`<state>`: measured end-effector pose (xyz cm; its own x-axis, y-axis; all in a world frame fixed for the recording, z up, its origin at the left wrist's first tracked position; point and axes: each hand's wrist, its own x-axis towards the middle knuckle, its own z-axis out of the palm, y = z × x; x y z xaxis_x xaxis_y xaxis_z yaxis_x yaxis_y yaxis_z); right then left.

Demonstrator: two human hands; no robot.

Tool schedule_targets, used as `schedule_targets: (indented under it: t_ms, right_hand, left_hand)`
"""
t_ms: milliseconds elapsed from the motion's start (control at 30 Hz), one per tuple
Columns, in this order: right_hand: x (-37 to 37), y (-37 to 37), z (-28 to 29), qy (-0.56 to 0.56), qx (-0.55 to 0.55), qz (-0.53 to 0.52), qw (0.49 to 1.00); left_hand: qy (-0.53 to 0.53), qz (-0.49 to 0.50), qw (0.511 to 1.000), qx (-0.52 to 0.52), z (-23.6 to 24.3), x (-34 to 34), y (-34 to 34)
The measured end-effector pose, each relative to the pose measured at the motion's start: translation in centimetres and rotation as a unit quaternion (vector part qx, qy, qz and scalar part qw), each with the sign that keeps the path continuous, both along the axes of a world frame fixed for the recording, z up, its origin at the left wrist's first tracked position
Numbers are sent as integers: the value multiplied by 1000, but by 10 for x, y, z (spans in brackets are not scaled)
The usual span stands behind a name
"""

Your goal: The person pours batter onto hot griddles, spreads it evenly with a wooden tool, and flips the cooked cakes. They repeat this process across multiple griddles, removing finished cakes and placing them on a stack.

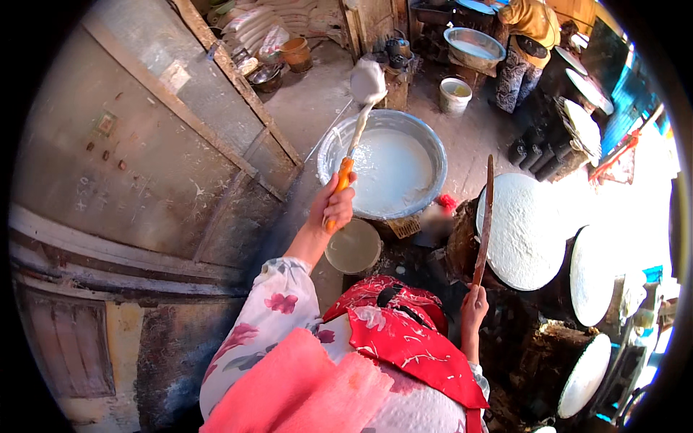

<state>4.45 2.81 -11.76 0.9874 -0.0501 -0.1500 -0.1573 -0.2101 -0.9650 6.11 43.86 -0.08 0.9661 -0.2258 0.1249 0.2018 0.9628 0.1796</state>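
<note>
My left hand (330,206) is closed on the orange handle (345,173) of a ladle, held up over a wide basin (436,163) of white batter. The ladle's head (367,83) is coated white and raised past the basin's far rim. My right hand (473,310) grips the lower end of a long, thin, brown flat blade (487,220), held upright beside a round white-coated griddle (525,238). A smaller bucket (375,245) of greyish liquid sits below the basin. A red apron (411,353) with white splatters covers my front.
More round griddles (590,274) line the right. At the back right, a person in yellow (528,32) bends beside another basin (491,50). A small white bucket (455,101) stands on the floor. Stacked sacks (256,22) lie at the back. A worn panelled wall (130,166) runs along the left.
</note>
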Motion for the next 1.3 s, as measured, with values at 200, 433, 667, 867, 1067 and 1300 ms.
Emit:
schedule_targets:
  t_ms: [200, 433, 667, 867, 1067, 1300]
  right_hand:
    - [-16, -16, -18, 6, -25, -13, 1000]
    - [-31, -34, -16, 27, 20, -74, 997]
    - [-73, -71, -5, 65, 192, -249, 947]
    - [-116, -154, 22, -16, 311, -376, 873]
    - [-183, -263, 11, -60, 199, -527, 824]
    - [-220, -394, 10, -55, 161, -622, 765]
  left_hand:
    - [291, 136, 837, 442, -13, 26, 8]
    - [280, 40, 882, 377, -42, 84, 6]
    - [152, -126, 890, 411, 33, 120, -97]
    - [2, -323, 859, 397, 91, 119, -252]
    - [-31, -577, 773, 260, 82, 84, -474]
    - [-74, -706, 658, 252, 64, -2, -740]
